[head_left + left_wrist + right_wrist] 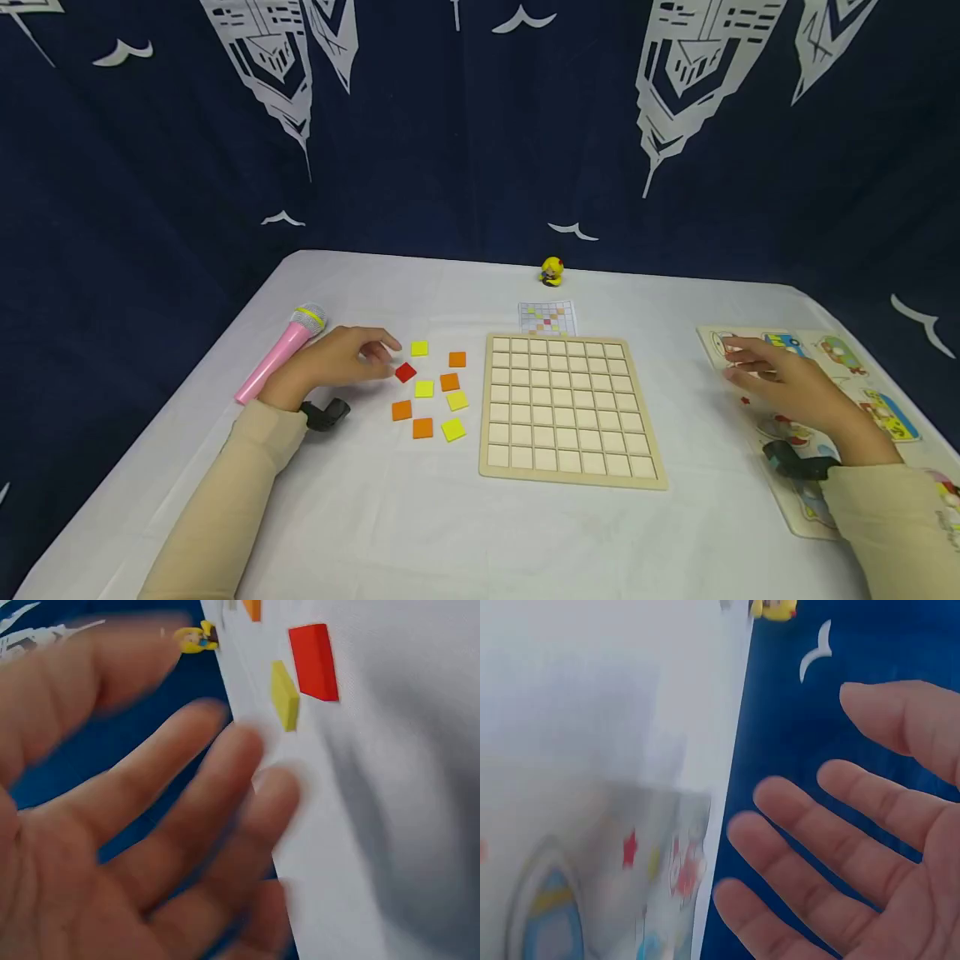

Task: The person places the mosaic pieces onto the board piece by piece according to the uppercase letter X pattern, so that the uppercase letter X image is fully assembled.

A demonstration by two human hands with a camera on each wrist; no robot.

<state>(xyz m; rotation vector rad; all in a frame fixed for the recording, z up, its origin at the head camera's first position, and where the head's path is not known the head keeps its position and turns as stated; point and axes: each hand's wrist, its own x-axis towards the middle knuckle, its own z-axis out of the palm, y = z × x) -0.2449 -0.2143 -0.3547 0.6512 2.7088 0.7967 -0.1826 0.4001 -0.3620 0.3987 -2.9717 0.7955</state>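
My left hand (347, 357) hovers by the loose tiles, thumb and fingers apart, nothing between them. Its fingertips are close to a red tile (406, 372), which also shows in the left wrist view as a red block (315, 663) beside a yellow tile (284, 696). Several yellow tiles (424, 389) and orange tiles (423, 427) lie scattered to its right. A wooden grid board (574, 482) with bare squares sits mid-table. Over at the right, my right hand (797, 385) is held above a picture board (813, 523), fingers spread loosely and holding nothing.
A pink microphone (279, 358) lies left of my left hand. Behind the grid board are a small printed pattern card (547, 317) and a yellow-haired figurine (551, 272) near the table's far edge. A dark blue curtain (465, 167) hangs behind the white table (390, 525).
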